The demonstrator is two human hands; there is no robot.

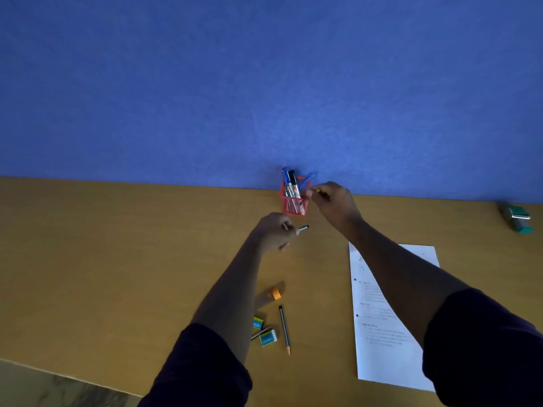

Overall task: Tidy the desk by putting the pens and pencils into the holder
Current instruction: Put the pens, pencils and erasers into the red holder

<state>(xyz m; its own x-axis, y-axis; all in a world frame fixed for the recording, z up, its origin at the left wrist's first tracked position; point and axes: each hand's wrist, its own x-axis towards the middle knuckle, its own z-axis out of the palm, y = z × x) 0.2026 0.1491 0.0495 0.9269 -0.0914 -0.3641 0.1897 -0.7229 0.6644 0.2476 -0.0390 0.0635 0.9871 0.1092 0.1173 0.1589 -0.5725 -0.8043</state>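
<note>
Pens and pencils are split between the wooden desk (117,274) and the holder. Nearest to me, a striped pencil (284,329) lies loose on the desk, its sharpened tip pointing toward me. Just to its left sit two small teal boxes (267,337), with a second, shorter pencil (261,332) lying across the gap between them. Slightly beyond these is a small orange object (275,294), which I cannot identify further. To the right, a printed sheet of paper (382,333) lies flat on the desk, partly covered by my right forearm. Both forearms extend forward, dark sleeves pushed up near the elbows. My left hand (274,230) is closed around a black-capped pen (302,228), whose capped end projects to the right of the fingers; a thin light-coloured stick also shows at the knuckles, too small to name. This hand is just in front of the holder and apart from it. My right hand (332,202) is at the right rim of the red mesh pen holder (293,202), fingertips pinched together on a thin item at the rim; I cannot tell what that item is. The holder stands upright at the far edge of the desk, against the blue wall (264,83), and contains several markers (291,182) with blue and black caps. Far right, near the wall, is a blurred green and metal object (517,217).
</note>
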